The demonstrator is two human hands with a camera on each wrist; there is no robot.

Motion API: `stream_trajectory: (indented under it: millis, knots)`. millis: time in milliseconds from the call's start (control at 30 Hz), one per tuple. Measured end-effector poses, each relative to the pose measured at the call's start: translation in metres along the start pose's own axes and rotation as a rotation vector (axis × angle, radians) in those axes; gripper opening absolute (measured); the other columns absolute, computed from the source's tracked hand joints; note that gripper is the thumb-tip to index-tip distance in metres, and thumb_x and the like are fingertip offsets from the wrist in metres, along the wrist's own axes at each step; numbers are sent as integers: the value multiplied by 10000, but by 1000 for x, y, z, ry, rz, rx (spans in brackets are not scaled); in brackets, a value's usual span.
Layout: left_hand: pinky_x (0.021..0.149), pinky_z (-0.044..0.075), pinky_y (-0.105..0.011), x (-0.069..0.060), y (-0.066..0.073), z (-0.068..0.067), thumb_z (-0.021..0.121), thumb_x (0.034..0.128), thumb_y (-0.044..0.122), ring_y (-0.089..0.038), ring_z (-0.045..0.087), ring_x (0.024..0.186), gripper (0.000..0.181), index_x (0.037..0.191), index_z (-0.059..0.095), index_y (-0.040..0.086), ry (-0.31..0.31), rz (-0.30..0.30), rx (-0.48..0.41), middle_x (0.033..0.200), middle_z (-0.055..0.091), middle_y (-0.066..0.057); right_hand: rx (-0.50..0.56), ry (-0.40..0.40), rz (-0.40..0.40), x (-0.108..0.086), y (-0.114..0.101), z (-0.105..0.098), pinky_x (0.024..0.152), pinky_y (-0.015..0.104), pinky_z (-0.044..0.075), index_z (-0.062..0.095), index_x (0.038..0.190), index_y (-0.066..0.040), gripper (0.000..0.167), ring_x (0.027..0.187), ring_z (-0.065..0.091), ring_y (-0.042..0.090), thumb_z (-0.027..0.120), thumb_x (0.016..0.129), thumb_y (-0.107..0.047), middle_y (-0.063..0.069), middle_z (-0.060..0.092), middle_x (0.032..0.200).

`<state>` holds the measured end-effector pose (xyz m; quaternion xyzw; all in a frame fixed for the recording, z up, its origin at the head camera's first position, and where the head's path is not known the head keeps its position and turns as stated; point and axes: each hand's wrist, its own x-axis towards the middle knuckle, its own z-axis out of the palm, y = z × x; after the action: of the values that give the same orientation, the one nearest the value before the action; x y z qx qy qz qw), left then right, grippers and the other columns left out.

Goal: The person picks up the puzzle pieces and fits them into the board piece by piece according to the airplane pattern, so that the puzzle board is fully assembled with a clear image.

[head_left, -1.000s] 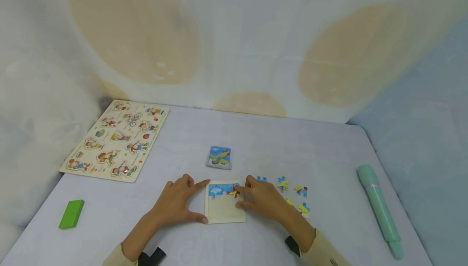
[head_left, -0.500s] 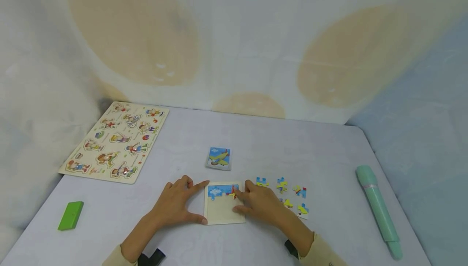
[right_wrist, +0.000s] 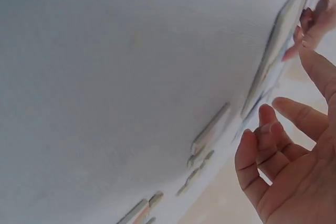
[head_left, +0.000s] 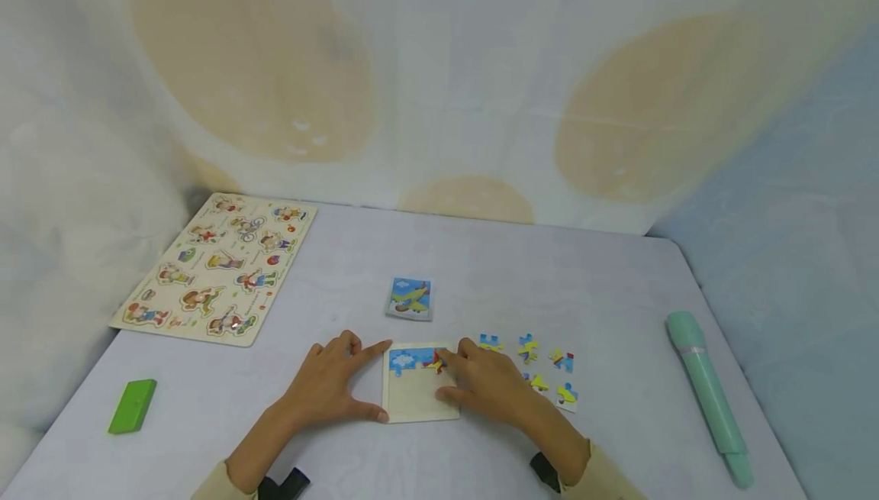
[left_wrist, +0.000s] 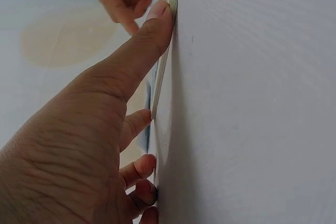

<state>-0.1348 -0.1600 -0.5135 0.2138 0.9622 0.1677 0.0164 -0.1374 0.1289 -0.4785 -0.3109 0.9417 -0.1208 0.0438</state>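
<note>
A pale puzzle tray [head_left: 419, 402] lies on the table between both hands. Joined blue pieces [head_left: 404, 360] with a cloud line its top, and a piece with red and yellow [head_left: 436, 363] sits at their right end. My left hand [head_left: 326, 384] touches the tray's left side, index finger at the far corner and thumb at the near one. In the left wrist view the thumb [left_wrist: 149, 35] lies against the tray's edge. My right hand [head_left: 491, 384] rests its index fingertip on the red and yellow piece, thumb apart over the right part of the tray.
Several loose puzzle pieces [head_left: 527, 349] lie right of the right hand. Behind the tray is a small airplane picture [head_left: 410, 298]. A figure board [head_left: 216, 267] stands at far left, a green block [head_left: 133, 406] at near left, and a mint-green tube [head_left: 709, 397] at right.
My right hand has shifted slightly toward the near side, uncovering more of the loose pieces. The red and yellow piece now lies more in line with the blue row. My left hand stays put.
</note>
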Motion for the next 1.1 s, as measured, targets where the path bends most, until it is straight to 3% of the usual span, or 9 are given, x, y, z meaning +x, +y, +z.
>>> stream_trajectory:
  millis: [267, 600, 800, 1100]
  knots:
    - [703, 244, -302, -3, -3, 2, 683, 522, 886, -85, 354, 815, 1047, 1427, 528, 382, -1, -15, 0, 968, 382, 88, 112, 117, 51, -7, 10, -12, 594, 180, 412, 674, 1264, -107, 523, 670, 448, 33, 795, 827, -366, -13, 557, 974]
    - [707, 243, -308, -2, -2, 2, 676, 530, 889, -90, 353, 821, 1053, 1433, 525, 370, -3, -10, -6, 971, 376, 87, 384, 164, 248, -9, 37, -13, 574, 207, 398, 678, 1213, -89, 484, 664, 445, 56, 840, 789, -258, -13, 571, 945]
    - [710, 243, -309, -2, -1, 2, 693, 533, 874, -89, 353, 824, 1043, 1430, 528, 368, -1, -7, -6, 970, 372, 89, 405, 203, 277, -10, 49, -11, 584, 210, 411, 687, 1177, -54, 464, 687, 461, 90, 851, 773, -212, 13, 576, 918]
    - [701, 239, -299, 0, -1, 3, 653, 531, 907, -81, 347, 818, 1049, 1427, 529, 376, 13, 10, 6, 966, 373, 93, 452, 192, 367, -13, 61, -7, 605, 209, 410, 692, 1168, -62, 438, 703, 459, 112, 849, 773, -167, -3, 544, 884]
